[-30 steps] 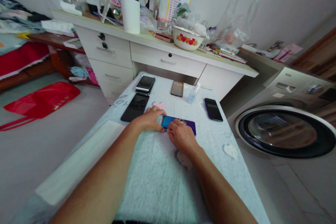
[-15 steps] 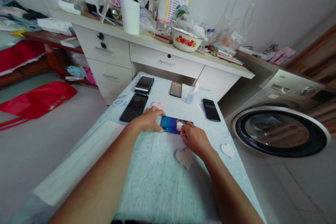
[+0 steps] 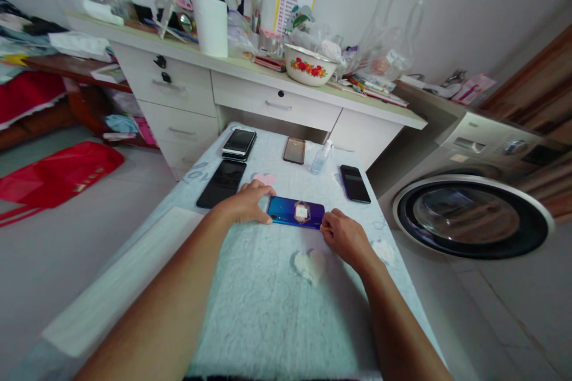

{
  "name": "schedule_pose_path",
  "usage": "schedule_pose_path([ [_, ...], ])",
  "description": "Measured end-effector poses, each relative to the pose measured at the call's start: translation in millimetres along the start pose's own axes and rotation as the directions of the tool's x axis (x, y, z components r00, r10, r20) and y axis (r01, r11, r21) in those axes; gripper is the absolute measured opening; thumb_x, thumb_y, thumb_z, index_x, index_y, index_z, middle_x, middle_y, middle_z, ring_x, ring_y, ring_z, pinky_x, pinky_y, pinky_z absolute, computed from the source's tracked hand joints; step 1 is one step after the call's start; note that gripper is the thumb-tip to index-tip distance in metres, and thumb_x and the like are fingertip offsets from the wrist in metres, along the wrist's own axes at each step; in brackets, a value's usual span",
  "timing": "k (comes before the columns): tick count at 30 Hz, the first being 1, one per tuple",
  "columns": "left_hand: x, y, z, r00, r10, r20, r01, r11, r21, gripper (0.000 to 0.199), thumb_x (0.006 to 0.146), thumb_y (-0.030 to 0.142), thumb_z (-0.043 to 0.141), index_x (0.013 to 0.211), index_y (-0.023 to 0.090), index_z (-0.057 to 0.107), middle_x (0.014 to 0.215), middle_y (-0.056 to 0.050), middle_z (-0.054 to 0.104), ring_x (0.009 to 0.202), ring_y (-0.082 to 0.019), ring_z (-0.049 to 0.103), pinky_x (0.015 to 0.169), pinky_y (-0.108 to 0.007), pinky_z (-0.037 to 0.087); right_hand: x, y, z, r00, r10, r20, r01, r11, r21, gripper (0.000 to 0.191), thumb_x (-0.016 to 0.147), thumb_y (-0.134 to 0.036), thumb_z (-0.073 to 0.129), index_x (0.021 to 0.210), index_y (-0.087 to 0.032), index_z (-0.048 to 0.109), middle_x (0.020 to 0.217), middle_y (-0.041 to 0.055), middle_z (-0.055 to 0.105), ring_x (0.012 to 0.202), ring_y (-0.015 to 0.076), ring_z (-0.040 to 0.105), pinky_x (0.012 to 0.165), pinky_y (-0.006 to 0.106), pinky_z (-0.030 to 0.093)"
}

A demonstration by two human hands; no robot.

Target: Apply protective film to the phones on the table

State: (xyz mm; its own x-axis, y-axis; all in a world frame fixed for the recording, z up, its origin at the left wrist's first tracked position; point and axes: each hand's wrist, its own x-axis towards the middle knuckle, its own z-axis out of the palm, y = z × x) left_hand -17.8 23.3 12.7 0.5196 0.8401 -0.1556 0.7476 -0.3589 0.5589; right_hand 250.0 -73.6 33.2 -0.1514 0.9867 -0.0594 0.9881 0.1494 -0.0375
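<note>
A blue-purple phone [image 3: 286, 212] lies back up on the cloth-covered table [image 3: 268, 309], with a pale square and a ring-like outline on its back. My left hand [image 3: 251, 202] grips the phone's left end between thumb and fingers. At the right end, my right hand [image 3: 344, 237] is closed, its fingertips pinched around something small and yellowish that I cannot make out. Left of the phone lies a large black phone [image 3: 223, 183], with stacked phones [image 3: 239, 143] behind it. A phone case [image 3: 294, 150], a clear spray bottle [image 3: 320, 158] and a dark phone [image 3: 355, 183] lie farther back.
A white cabinet [image 3: 170, 92] stands behind the table, bearing a flowered bowl [image 3: 308, 66] and a white cylinder [image 3: 212, 27]. At right is a washing machine [image 3: 473, 217]. A red bag [image 3: 67, 172] lies on the floor at left.
My right hand has moved right, off the pale square to the phone's right end, uncovering the phone's back. My left hand keeps its hold. The whole view has shifted slightly.
</note>
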Motion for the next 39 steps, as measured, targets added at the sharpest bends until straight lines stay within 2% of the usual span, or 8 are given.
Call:
schedule_pose_path([
  [5,0.1,-0.4,0.1,1.000,0.005,0.003,-0.005,1.000,0.000,0.064,0.056,0.038,0.072,0.118,0.031,0.054,0.129,-0.005,0.046,0.125,-0.030,0.039,0.102,-0.038,0.036,-1.0,13.1,2.1,0.999,0.037,-0.004,-0.037,0.999,0.029,0.013,0.088,-0.018,0.048,0.084,-0.020,0.060,0.086,0.0012,0.058,0.068,0.0112,0.052,0.059,0.025,0.026],
  [9,1.1,-3.2,1.3,1.000,0.007,0.000,-0.007,1.000,0.004,0.066,0.056,0.040,0.072,0.119,0.030,0.054,0.132,-0.005,0.045,0.128,-0.031,0.037,0.104,-0.039,0.035,-1.0,20.0,-1.8,0.999,0.036,-0.007,-0.035,0.991,0.130,0.010,0.084,-0.015,0.052,0.083,-0.018,0.061,0.085,0.0012,0.058,0.071,0.0109,0.052,0.063,0.023,0.030],
  [12,1.6,-4.1,1.0,1.000,0.010,0.008,-0.010,1.000,0.007,0.066,0.056,0.040,0.072,0.119,0.030,0.054,0.137,-0.005,0.042,0.130,-0.032,0.035,0.105,-0.040,0.034,0.4,14.0,-7.1,0.998,-0.024,-0.052,0.037,0.966,0.258,0.010,0.086,-0.017,0.053,0.084,-0.018,0.063,0.085,0.0015,0.058,0.072,0.0111,0.054,0.066,0.022,0.034],
  [17,1.2,-2.3,-0.5,1.000,0.008,0.014,-0.008,1.000,0.002,0.066,0.059,0.041,0.070,0.121,0.030,0.053,0.133,-0.006,0.044,0.127,-0.031,0.038,0.105,-0.039,0.035,7.3,-15.3,-4.8,0.976,-0.179,-0.122,0.212,0.907,0.365,0.015,0.090,-0.019,0.052,0.090,-0.020,0.067,0.090,0.0022,0.058,0.079,0.0117,0.056,0.072,0.022,0.038],
  [20,0.0,0.7,-1.1,1.000,-0.006,0.007,0.006,1.000,-0.001,0.066,0.059,0.041,0.069,0.122,0.029,0.053,0.131,-0.006,0.043,0.126,-0.030,0.039,0.107,-0.038,0.033,12.1,-29.6,3.2,0.963,-0.244,-0.113,0.268,0.899,0.346,0.016,0.091,-0.020,0.052,0.092,-0.020,0.068,0.094,0.0030,0.059,0.083,0.0122,0.056,0.073,0.021,0.039],
  [23,-1.2,3.3,-1.5,1.000,-0.017,0.010,0.017,1.000,-0.003,0.066,0.058,0.039,0.070,0.121,0.028,0.053,0.131,-0.006,0.043,0.126,-0.030,0.038,0.107,-0.038,0.033,16.1,-34.7,6.7,0.966,-0.243,-0.085,0.258,0.918,0.301,0.017,0.090,-0.020,0.052,0.092,-0.020,0.068,0.097,0.0038,0.059,0.082,0.0125,0.056,0.072,0.022,0.038],
  [32,-1.6,2.5,-1.4,1.000,-0.014,0.004,0.014,1.000,-0.009,0.065,0.058,0.039,0.071,0.120,0.030,0.054,0.129,-0.005,0.044,0.122,-0.030,0.041,0.104,-0.038,0.036,32.9,-30.6,-4.8,0.969,-0.245,-0.044,0.247,0.923,0.294,0.016,0.087,-0.016,0.052,0.085,-0.018,0.067,0.087,0.0016,0.057,0.071,0.0102,0.053,0.067,0.021,0.035],
  [39,-0.7,1.6,-1.2,1.000,-0.010,0.020,0.010,1.000,0.009,0.067,0.059,0.038,0.071,0.123,0.028,0.053,0.131,-0.006,0.043,0.124,-0.029,0.039,0.105,-0.037,0.035,53.3,-30.3,-4.2,0.978,-0.208,-0.029,0.208,0.940,0.271,0.017,0.088,-0.017,0.053,0.083,-0.018,0.069,0.083,0.0028,0.057,0.075,0.0121,0.055,0.070,0.022,0.036],
])
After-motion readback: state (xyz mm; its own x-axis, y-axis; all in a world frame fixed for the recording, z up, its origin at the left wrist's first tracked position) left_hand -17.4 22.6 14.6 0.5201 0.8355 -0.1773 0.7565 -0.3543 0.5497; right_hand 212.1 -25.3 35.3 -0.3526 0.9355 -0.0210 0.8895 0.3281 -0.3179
